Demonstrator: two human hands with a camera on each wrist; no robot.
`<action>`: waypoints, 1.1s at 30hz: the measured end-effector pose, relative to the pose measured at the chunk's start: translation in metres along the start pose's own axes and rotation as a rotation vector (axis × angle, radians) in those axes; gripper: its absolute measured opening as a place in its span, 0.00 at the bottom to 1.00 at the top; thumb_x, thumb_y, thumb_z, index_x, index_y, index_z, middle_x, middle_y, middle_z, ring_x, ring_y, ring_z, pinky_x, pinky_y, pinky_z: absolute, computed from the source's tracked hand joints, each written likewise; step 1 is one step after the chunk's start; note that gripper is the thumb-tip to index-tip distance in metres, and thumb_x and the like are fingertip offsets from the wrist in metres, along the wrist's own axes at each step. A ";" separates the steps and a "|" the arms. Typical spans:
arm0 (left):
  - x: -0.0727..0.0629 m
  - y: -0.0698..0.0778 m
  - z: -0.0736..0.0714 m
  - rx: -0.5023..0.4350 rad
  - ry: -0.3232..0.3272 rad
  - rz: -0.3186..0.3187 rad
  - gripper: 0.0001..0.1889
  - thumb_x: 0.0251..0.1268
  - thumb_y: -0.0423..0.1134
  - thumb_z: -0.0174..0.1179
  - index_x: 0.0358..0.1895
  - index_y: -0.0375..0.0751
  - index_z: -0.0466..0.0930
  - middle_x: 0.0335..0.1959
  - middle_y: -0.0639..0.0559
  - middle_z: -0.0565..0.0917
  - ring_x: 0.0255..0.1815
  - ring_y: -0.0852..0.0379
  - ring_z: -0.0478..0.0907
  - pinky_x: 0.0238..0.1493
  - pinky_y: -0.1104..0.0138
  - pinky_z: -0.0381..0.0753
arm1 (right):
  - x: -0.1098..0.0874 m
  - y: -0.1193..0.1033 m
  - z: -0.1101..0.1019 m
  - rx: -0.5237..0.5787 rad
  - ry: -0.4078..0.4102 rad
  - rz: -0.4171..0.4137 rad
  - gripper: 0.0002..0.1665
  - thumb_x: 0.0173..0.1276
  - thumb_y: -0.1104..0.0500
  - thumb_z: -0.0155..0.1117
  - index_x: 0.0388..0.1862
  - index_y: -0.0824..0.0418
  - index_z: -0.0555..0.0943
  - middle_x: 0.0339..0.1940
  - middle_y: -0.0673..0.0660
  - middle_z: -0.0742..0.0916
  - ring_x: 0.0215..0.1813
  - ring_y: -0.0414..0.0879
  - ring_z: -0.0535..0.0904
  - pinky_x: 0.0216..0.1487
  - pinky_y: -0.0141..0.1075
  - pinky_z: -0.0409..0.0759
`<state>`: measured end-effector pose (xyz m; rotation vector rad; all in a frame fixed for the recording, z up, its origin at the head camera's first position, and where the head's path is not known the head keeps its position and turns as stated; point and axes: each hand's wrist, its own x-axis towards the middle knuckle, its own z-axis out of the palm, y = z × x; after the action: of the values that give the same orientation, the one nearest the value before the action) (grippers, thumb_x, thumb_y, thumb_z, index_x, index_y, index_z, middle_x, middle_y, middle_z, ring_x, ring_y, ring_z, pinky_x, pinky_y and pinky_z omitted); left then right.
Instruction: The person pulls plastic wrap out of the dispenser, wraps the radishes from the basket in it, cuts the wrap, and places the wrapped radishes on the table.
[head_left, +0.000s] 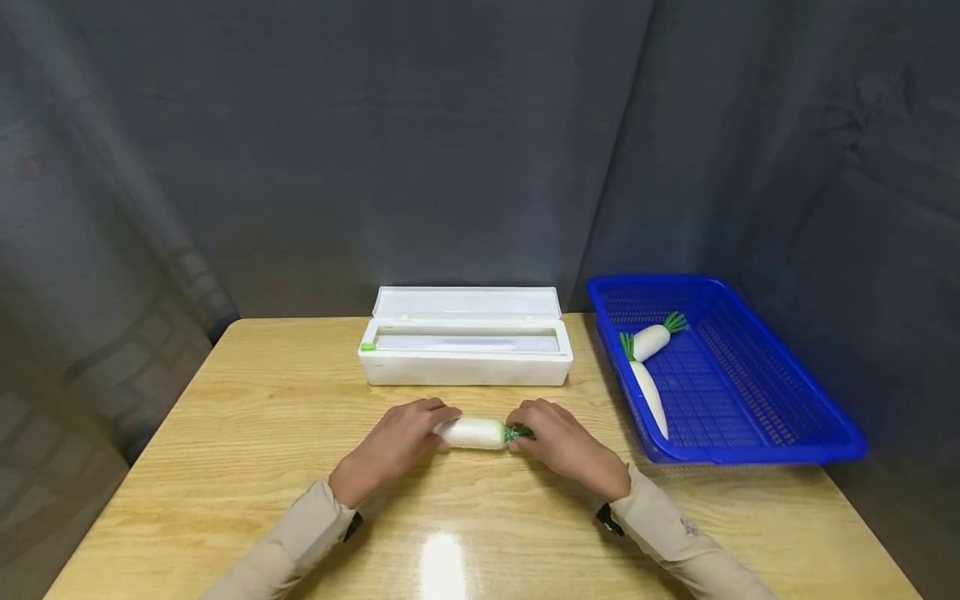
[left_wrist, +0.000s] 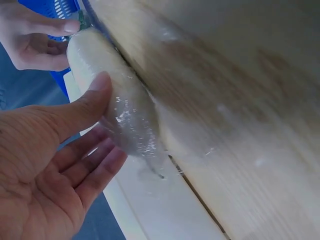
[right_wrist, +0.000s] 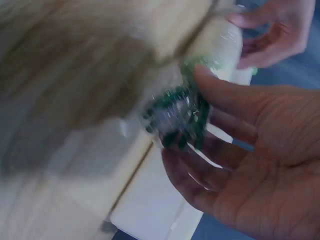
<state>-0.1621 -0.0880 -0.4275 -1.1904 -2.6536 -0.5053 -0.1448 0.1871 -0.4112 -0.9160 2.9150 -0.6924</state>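
A white radish (head_left: pixel 474 433), wrapped in clear plastic film, lies crosswise between the two hands just above or on the table. The left hand (head_left: pixel 401 437) holds its root end between thumb and fingers. In the left wrist view, shiny wrinkled film gathers around the tapered tip of the radish (left_wrist: pixel 122 95). At the leafy end, the right hand (head_left: pixel 561 442) pinches the radish near its green stems. The right wrist view shows those green stems (right_wrist: pixel 170 115) bunched inside the film, with the thumb against their base.
Behind the hands stands an open white cling film box (head_left: pixel 465 368), lid tilted back, with a green slider at its left end. To the right, a blue plastic basket (head_left: pixel 750 454) holds two more radishes (head_left: pixel 649 396). Dark curtains surround the wooden table (head_left: pixel 247 400).
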 end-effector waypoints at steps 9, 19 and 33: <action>-0.002 0.002 0.002 0.036 0.086 0.037 0.20 0.59 0.35 0.77 0.55 0.38 0.87 0.49 0.46 0.88 0.48 0.50 0.87 0.48 0.58 0.87 | 0.003 -0.001 0.008 -0.005 0.005 0.008 0.10 0.63 0.63 0.78 0.35 0.60 0.82 0.27 0.48 0.82 0.30 0.38 0.72 0.30 0.32 0.72; -0.016 -0.012 -0.007 -0.062 0.356 -0.206 0.16 0.62 0.33 0.75 0.53 0.36 0.88 0.50 0.41 0.87 0.48 0.42 0.86 0.45 0.48 0.86 | 0.001 -0.003 0.011 0.031 0.064 0.083 0.08 0.66 0.62 0.77 0.27 0.57 0.87 0.28 0.47 0.85 0.31 0.39 0.72 0.32 0.34 0.71; -0.009 0.003 -0.001 -1.094 0.308 -0.747 0.29 0.78 0.37 0.62 0.73 0.26 0.66 0.58 0.27 0.83 0.52 0.37 0.88 0.46 0.53 0.90 | 0.001 -0.006 0.017 0.127 0.219 0.084 0.07 0.66 0.61 0.77 0.42 0.61 0.92 0.32 0.50 0.88 0.32 0.38 0.72 0.31 0.31 0.70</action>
<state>-0.1537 -0.0926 -0.4282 -0.0879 -2.4023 -2.2064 -0.1403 0.1748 -0.4243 -0.7440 3.0287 -1.0184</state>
